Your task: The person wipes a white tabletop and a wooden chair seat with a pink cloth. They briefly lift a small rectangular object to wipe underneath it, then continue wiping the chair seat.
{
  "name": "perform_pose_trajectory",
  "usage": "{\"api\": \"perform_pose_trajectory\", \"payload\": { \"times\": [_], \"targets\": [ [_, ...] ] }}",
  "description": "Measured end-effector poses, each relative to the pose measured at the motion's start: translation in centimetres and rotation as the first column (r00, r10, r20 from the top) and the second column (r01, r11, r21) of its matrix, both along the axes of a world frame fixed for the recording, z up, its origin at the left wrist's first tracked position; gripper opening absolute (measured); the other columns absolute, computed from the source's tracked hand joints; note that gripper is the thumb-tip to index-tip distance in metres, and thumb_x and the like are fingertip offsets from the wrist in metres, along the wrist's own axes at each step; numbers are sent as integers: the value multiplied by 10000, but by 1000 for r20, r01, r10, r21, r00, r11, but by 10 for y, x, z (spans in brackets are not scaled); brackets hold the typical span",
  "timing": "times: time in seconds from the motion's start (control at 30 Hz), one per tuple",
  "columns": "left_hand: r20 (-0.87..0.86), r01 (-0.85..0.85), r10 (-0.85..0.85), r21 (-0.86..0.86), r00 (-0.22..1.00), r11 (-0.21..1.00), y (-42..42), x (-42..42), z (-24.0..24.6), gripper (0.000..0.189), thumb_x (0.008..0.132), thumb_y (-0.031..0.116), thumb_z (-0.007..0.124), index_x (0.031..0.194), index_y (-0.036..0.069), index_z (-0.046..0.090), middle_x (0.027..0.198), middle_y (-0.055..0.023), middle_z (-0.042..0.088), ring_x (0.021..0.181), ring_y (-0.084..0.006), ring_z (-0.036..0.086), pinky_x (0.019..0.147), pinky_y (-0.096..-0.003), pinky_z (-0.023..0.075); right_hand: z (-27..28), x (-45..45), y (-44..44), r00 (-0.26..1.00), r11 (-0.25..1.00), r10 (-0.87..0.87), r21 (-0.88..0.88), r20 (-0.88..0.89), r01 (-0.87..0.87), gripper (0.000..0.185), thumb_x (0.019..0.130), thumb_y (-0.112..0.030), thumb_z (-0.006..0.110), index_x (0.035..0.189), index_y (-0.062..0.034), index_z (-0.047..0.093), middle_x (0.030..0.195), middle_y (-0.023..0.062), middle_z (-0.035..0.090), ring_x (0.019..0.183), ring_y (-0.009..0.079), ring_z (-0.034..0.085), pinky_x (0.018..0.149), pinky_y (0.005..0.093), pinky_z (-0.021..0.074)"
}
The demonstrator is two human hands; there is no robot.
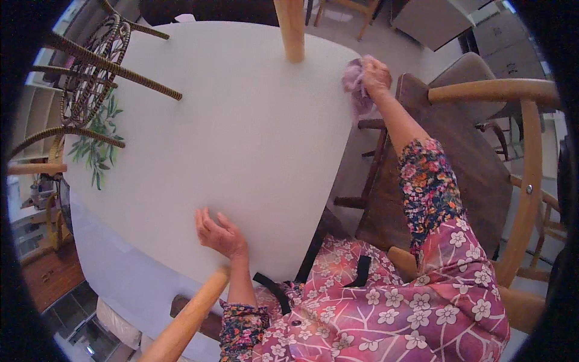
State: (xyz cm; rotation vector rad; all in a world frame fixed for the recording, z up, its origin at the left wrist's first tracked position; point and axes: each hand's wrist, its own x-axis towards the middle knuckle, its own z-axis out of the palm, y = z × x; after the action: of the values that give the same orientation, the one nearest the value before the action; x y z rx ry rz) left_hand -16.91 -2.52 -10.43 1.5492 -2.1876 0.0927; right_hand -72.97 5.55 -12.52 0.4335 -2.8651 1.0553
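Note:
My right hand [377, 76] is closed around a crumpled pink-purple cloth [354, 81] at the far right edge of a white tabletop [217, 126]. Part of the cloth hangs over that edge. Nearer to me, my left hand [220, 234] is over the same tabletop with nothing in it, its fingers slightly curled and apart. Whether it touches the surface is hard to tell. Just below my left wrist is the end of a round wooden leg [190, 314]. Another wooden leg [290, 34] meets the tabletop at its far side.
At left, a woven rattan frame with dark legs [122, 72] reaches over the tabletop, beside green leaves [97, 145]. A bluish-white strip [122, 253] runs along the near left. Right of me stand a dark wooden surface [434, 163] and a wooden chair frame [529, 181].

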Motion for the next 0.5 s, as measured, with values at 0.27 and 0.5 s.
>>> {"api": "perform_pose_trajectory", "payload": {
  "times": [0.27,0.5],
  "targets": [
    [10,-35,35,76,999,996,11,-2,9,413,1007,233,600,1399,110,567,1508,-129,541,1428,-325,465,1176,-533,317,44,28,63,686,278,543,-874,485,399,332,1028,-248,618,1289,-46,655,1143,76,711,1040,228,689,900,374,567],
    [113,-67,58,76,992,995,2,0,7,418,1007,243,612,1399,106,561,1504,-127,541,1428,-323,464,1173,-530,321,43,114,87,594,86,685,-856,423,510,305,1018,-269,638,1231,-55,677,1160,70,697,1062,217,664,950,379,534]
  ]
}}
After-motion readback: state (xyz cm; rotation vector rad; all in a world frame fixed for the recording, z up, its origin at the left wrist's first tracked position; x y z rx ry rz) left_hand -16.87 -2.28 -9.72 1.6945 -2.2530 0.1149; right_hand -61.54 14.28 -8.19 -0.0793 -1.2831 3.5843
